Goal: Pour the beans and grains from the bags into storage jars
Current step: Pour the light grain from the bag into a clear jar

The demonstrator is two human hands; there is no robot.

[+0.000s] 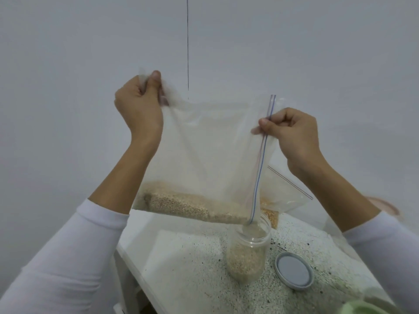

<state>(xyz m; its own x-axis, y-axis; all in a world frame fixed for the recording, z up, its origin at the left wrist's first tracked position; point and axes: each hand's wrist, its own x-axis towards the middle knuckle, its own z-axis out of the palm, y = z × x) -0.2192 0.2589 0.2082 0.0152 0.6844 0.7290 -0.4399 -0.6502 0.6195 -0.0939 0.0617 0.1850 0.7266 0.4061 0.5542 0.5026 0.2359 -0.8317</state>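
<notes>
A person in white sleeves held a clear zip-top bag (210, 150) above a speckled tabletop (186, 264), its lower corner dipping into the mouth of an open plastic jar (248, 250) at about 5 o'clock in the frame. The left hand (138, 105) pinched the bag's upper corner at 11 o'clock; the right hand (292, 134), at 3 o'clock, gripped the zipper edge. Pale grains (192, 206) lay along the bag's bottom, and more sat in the jar's lower half. A grey lid (294, 271) rested just beside the jar at its 4 o'clock. A second bag (283, 196) lay behind it.
</notes>
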